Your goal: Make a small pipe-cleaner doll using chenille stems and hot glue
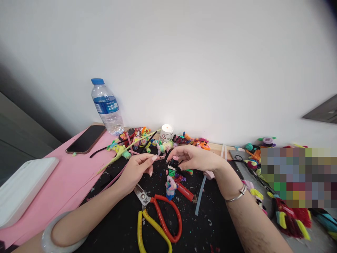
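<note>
My left hand [139, 170] is closed in a pinch, thumb against forefinger, on a thin pinkish pipe cleaner [160, 157] whose short tip shows past the fingers. Facing it, my right hand [193, 158] curves downward with thumb and forefinger apart; nothing shows between them. Beneath the right fingers lie small fuzzy pieces, among them a green one [171, 173]. A pink and blue fuzzy figure [171, 188] rests nearer to me, beside a red lighter-like stick with printed digits [185, 191]. Scissors [158, 218] with one red and one yellow handle lie below my left hand.
Colourful pipe-cleaner figures [119, 149] crowd the wall, around a small white paper-wrapped roll [166, 133]. A water bottle [106, 107], a phone [86, 139] and a white box-like device [27, 186] stand left. A translucent glue stick [200, 196] lies right; more figures [292, 214] lie beyond.
</note>
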{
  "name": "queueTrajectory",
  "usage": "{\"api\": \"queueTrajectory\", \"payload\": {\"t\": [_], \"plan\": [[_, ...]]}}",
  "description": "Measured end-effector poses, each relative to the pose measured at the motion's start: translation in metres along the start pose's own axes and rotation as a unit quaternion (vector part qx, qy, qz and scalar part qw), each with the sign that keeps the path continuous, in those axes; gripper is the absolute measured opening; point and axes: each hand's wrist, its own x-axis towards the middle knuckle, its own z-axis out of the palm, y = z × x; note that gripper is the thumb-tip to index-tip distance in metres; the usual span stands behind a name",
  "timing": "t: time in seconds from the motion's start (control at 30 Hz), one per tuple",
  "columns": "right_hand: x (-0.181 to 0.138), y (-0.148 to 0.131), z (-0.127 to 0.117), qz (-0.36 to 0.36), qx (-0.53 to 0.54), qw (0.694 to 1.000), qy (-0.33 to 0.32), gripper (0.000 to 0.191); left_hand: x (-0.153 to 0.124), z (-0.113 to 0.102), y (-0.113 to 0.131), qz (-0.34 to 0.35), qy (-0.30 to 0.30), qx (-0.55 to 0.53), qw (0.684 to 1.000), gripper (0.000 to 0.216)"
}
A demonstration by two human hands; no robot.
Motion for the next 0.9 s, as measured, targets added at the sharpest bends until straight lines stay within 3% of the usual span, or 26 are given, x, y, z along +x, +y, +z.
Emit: {"api": "queueTrajectory", "payload": {"t": [0.1, 0.2, 0.3, 0.53, 0.73, 0.9], "plan": [[0.004, 0.005, 0.003, 0.006, 0.049, 0.999, 0.005, 0.039, -0.001, 0.002, 0.003, 0.005, 0.022, 0.000, 1.000, 0.020], [0.007, 0.009, 0.005, 0.003, 0.087, 0.996, 0.011, 0.037, -0.002, 0.002, 0.005, 0.023, 0.041, -0.036, 0.998, 0.034], [0.008, 0.012, 0.006, 0.007, 0.093, 0.995, 0.018, 0.035, -0.002, 0.002, 0.004, 0.020, 0.036, -0.062, 0.997, 0.032], [0.008, 0.012, 0.007, 0.038, 0.121, 0.992, 0.024, 0.022, -0.003, 0.000, 0.004, 0.009, 0.039, -0.021, 0.999, 0.036], [0.009, 0.012, 0.007, 0.068, 0.106, 0.991, 0.041, 0.019, -0.003, -0.001, 0.006, 0.096, 0.085, 0.020, 0.992, 0.035], [0.009, 0.013, 0.008, 0.075, 0.082, 0.993, 0.044, 0.019, -0.004, 0.002, 0.008, 0.018, 0.038, -0.072, 0.997, 0.029]]}}
